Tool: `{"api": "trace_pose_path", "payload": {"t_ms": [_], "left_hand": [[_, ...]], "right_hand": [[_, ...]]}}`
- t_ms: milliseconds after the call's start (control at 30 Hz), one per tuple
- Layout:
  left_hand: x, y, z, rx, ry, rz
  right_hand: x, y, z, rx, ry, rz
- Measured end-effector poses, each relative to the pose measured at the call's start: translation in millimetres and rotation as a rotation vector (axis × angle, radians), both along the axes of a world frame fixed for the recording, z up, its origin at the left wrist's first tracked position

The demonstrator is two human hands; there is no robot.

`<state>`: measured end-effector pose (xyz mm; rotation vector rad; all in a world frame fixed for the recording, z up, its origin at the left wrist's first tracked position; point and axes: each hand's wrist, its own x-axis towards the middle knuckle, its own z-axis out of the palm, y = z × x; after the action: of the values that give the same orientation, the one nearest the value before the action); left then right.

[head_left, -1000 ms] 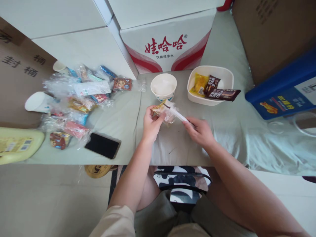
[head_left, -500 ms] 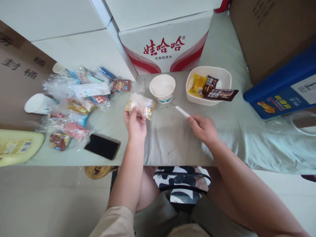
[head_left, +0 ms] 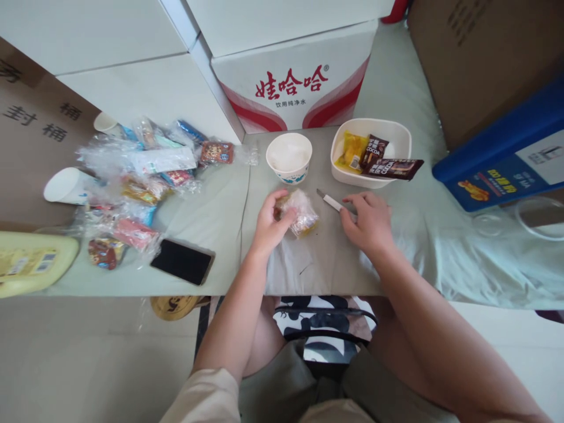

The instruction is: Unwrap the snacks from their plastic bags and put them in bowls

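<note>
My left hand (head_left: 274,222) is closed around the left side of a small snack packet (head_left: 303,214) in clear and yellow wrapping, low over the cloth in front of the paper bowl (head_left: 289,160). My right hand (head_left: 368,220) has thumb and fingers at the rear end of a white-handled craft knife (head_left: 332,202). Its thin blade points up and left, towards the bowl. Behind my right hand stands a white plastic tub (head_left: 371,182) with a yellow packet (head_left: 352,150) and dark cocoa packets (head_left: 392,168) in it.
Wrapped snacks (head_left: 163,157) and a tipped paper cup (head_left: 68,185) crowd the left side. A phone (head_left: 183,261) lies near the front edge. A white-and-red carton (head_left: 293,88) stands behind; a blue package (head_left: 497,153) stands at right, a yellow-green jug (head_left: 35,261) at left.
My left hand has moved right and down with the snack packet, now in front of the bowl. My right hand has shifted slightly, and the knife has moved a little to the right and down.
</note>
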<state>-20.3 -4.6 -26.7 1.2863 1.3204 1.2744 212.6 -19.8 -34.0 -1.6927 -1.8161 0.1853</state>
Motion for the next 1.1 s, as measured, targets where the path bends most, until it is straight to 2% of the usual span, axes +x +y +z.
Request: {"api": "trace_pose_path", "payload": {"t_ms": [167, 300, 400, 667, 1100], "left_hand": [[0.7, -3.3, 3.8, -0.046, 0.16, -0.032], [5.1, -2.6, 6.8, -0.078, 0.015, -0.02], [7.4, -1.2, 8.9, -0.086, -0.103, -0.007], [8.9, -0.2, 8.6, -0.199, -0.293, 0.078], [9.4, 0.1, 6.9, -0.22, -0.246, 0.048]], "right_hand": [[-4.3, -1.8, 7.2, -0.014, 0.084, 0.157], [-8.1, -5.6, 12.6, -0.058, 0.203, 0.376], [-9.7, -7.2, 13.5, -0.094, 0.227, 0.46], [-10.4, -5.2, 13.8, -0.13, 0.252, 0.477], [-12.4, -10.5, 15.1, -0.156, 0.296, 0.411]]}}
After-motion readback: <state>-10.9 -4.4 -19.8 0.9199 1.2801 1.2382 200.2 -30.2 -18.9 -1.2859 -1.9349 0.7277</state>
